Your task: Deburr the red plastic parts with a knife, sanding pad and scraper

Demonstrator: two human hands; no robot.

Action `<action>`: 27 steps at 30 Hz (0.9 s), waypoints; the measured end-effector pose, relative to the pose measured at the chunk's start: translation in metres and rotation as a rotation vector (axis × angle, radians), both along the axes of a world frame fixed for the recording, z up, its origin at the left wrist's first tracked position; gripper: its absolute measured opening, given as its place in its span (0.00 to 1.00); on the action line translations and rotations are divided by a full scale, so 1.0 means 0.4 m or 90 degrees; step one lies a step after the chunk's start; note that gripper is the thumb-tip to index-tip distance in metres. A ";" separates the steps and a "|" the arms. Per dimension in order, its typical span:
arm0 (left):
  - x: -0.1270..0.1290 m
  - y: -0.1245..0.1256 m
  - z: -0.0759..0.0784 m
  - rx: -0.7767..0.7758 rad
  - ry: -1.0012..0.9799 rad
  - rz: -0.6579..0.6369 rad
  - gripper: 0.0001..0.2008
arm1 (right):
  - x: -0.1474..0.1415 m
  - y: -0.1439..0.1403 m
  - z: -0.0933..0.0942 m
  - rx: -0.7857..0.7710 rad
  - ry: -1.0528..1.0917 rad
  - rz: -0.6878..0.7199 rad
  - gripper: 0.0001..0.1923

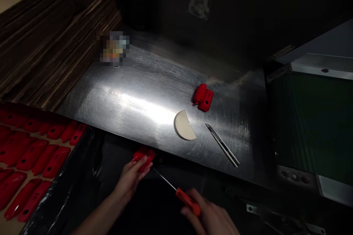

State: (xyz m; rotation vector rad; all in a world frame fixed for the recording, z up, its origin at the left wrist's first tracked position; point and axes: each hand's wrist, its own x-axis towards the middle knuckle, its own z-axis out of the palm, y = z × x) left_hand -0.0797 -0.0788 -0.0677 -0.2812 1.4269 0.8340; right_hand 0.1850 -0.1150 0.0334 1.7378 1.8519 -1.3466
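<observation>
Just below the table's front edge, my left hand (132, 176) is closed round a glossy red plastic part (146, 158). My right hand (211, 214), lower and to the right, grips the orange handle of a screwdriver (187, 201). Its thin metal shaft points up and left, with the tip close to the red part; I cannot tell whether they touch. On the metal table lie another red plastic piece (203, 97), made of two rounded bodies side by side, a cream half-round pad (184, 125) with a small notch, and a slim utility knife (223, 145).
The brushed metal table (132, 80) slopes across the view. Rows of red parts (33, 154) fill a box lined with black plastic at left. Stacked cardboard (55, 40) rises behind it. A green conveyor belt (311, 125) runs at right. A blurred-out item (113, 48) sits at back left.
</observation>
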 end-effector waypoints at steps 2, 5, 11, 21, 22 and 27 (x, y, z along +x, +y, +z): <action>-0.005 -0.009 0.001 0.025 -0.008 -0.034 0.05 | 0.018 0.014 0.011 -0.010 0.018 -0.040 0.21; -0.012 -0.020 -0.003 0.071 -0.022 -0.103 0.21 | 0.032 0.031 0.027 -0.037 0.020 -0.070 0.27; -0.002 -0.033 -0.021 0.169 0.025 -0.229 0.27 | 0.057 0.028 0.027 -0.030 -0.064 -0.052 0.30; -0.107 -0.023 0.011 0.437 0.162 -0.524 0.22 | 0.161 0.073 0.083 0.021 -0.026 -0.059 0.25; -0.117 -0.017 0.016 0.461 0.139 -0.561 0.22 | 0.160 0.086 0.088 0.016 -0.027 -0.057 0.25; -0.139 0.019 0.032 0.517 0.101 -0.637 0.21 | 0.131 0.129 0.084 0.107 -0.011 -0.092 0.22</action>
